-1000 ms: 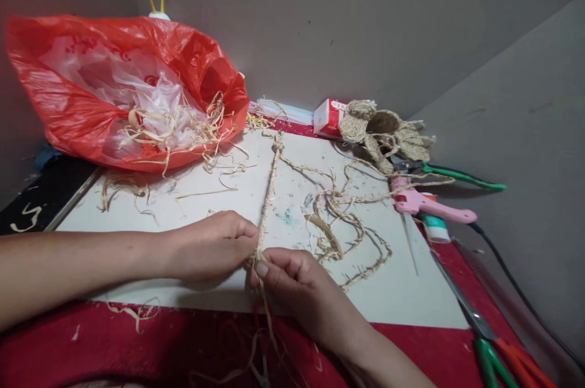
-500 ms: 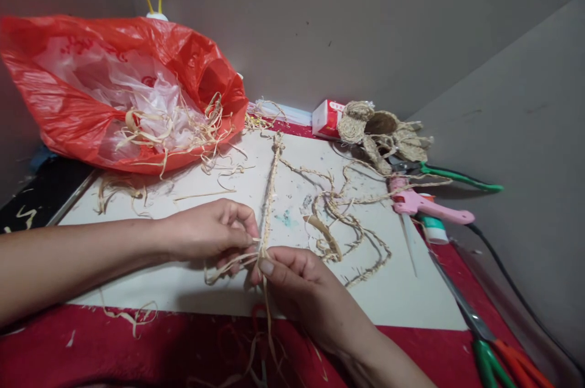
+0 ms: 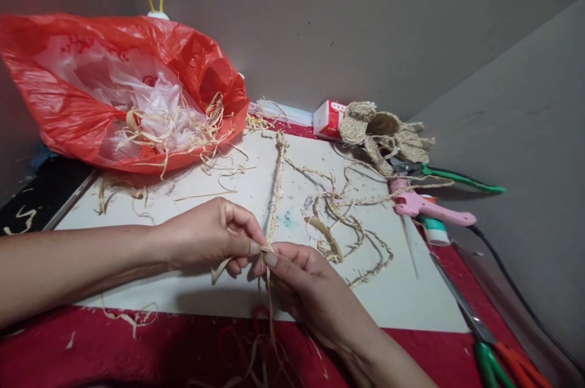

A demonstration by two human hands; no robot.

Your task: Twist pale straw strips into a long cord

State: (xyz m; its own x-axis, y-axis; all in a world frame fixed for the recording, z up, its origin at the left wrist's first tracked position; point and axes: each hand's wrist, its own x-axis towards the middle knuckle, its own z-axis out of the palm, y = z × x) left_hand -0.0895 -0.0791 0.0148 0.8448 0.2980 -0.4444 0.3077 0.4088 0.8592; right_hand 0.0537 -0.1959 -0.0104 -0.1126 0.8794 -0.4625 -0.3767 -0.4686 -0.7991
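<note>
A thin braided cord of pale straw-like fibre (image 3: 276, 193) runs from the far side of the white board (image 3: 192, 290) down to my fingers. At its near end my left hand (image 3: 219, 236) pinches a flat strand between thumb and forefinger. Right beside it, my right hand (image 3: 301, 278) grips the braid's lower end between thumb and fingers, the fingertips of both hands almost touching. Loose strands (image 3: 270, 321) hang from there past the board's front edge. More braided cord (image 3: 356, 223) lies in loops to the right on the board.
Back left sits a red plastic bag (image 3: 192, 41) with loose fibre strands. At the right are a pink glue gun (image 3: 429, 208), green-handled pliers (image 3: 461, 179), a bottle with a teal band (image 3: 434, 229) and scissors (image 3: 484, 333). Coiled fibre pieces (image 3: 359, 123) lie by a red-white box (image 3: 328, 119).
My left hand has moved slightly right, its thumb and forefinger now at the braid's end against my right fingertips. The strands it held out to the left are mostly drawn in.
</note>
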